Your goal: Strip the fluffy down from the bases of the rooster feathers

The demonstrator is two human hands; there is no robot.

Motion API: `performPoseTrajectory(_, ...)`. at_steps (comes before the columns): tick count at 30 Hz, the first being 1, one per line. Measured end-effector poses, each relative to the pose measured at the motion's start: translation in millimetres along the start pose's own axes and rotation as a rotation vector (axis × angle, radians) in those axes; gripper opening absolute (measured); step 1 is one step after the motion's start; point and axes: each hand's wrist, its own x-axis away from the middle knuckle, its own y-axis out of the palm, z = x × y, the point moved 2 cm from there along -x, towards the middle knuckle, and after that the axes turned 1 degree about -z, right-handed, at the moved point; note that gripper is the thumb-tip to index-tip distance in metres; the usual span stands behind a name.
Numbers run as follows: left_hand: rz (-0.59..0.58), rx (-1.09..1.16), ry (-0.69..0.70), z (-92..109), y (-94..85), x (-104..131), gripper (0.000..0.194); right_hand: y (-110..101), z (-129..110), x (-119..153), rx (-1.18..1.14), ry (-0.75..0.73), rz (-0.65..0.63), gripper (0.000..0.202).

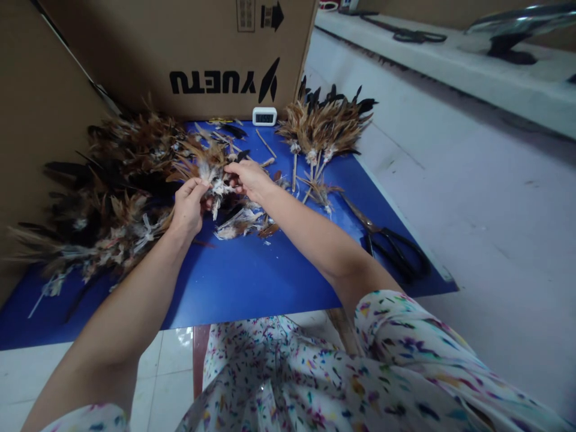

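Between both hands is a bunch of feathers [211, 162], brown at the tips with pale fluffy ends toward me. My left hand [189, 203] pinches its left side, thumb and fingers together. On the right side, my right hand [251, 179] has its fingers closed on the same bunch. Loose white scraps and plastic strips [240, 223] lie on the blue table [252, 282] just below the hands. A large pile of brown and black feathers [112, 210] spreads to the left, partly behind my left forearm.
Feather bunches on sticks [321, 126] lie at the back right. Black-handled scissors [387, 237] rest near the right edge. A small white digital clock [264, 116] stands before a cardboard box [180, 48]. More tools [418, 36] lie on the white ledge.
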Motion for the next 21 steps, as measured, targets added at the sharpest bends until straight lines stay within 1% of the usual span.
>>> performPoseTrajectory(4, 0.008, 0.015, -0.012, 1.8, 0.3, 0.6, 0.014, -1.3, -2.2, 0.4, -0.031, -0.037, 0.065, 0.027)
performPoseTrajectory(10, 0.012, 0.026, -0.01, 2.5, -0.4, 1.2, 0.013, -4.4, -4.5, -0.3, -0.092, -0.022, 0.089, 0.026)
performPoseTrajectory(11, 0.014, 0.025, -0.009, 2.4, -0.7, 1.1, 0.013, -5.1, -4.0, -0.8, -0.089, -0.008, 0.074, 0.025)
performPoseTrajectory(13, 0.024, 0.02, -0.007, 1.9, -1.6, 0.5, 0.012, -5.9, -2.7, -0.9, -0.071, 0.029, -0.005, 0.022)
performPoseTrajectory(17, 0.052, -0.009, 0.006, -0.6, -4.1, -1.5, 0.008, -3.8, -0.6, 4.2, 0.014, 0.09, -0.255, 0.023)
performPoseTrajectory(18, 0.055, -0.018, 0.013, -1.3, -4.6, -1.9, 0.008, -2.9, -0.4, 5.9, 0.034, 0.098, -0.294, 0.022)
performPoseTrajectory(19, 0.055, -0.025, 0.018, -1.8, -4.9, -2.3, 0.008, -2.3, -0.4, 7.2, 0.047, 0.099, -0.304, 0.02)
performPoseTrajectory(21, 0.062, -0.024, 0.022, -2.5, -5.3, -2.8, 0.01, -1.9, -0.3, 7.9, 0.052, 0.092, -0.265, 0.018)
